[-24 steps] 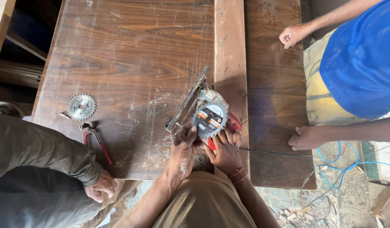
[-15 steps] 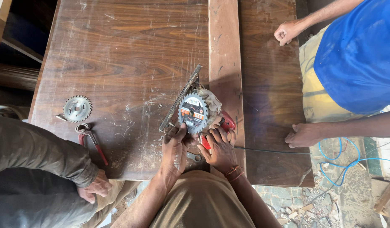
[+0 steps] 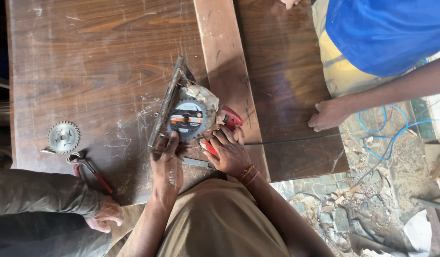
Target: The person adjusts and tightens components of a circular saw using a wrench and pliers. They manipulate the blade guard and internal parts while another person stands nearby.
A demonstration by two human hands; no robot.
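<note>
A red hand-held circular saw (image 3: 191,116) lies on its side on a dark brown wooden board (image 3: 96,62), its round blade with a dark label facing up. My left hand (image 3: 166,164) presses on the blade's lower edge and the metal base plate. My right hand (image 3: 229,152) grips the saw's red body, fingers curled over it. A small metal wrench (image 3: 197,163) lies on the board between my hands.
A loose toothed saw blade (image 3: 63,137) and red-handled pliers (image 3: 89,169) lie at the board's left. A lighter plank (image 3: 225,62) runs up the board. One person's hand (image 3: 105,214) rests at the near edge; another person's hand (image 3: 327,115) holds the right edge. Blue cable (image 3: 386,133) on the rubble floor.
The camera has come closer and the saw has been turned so the blade's labelled face points up. My hands stay on the saw.
</note>
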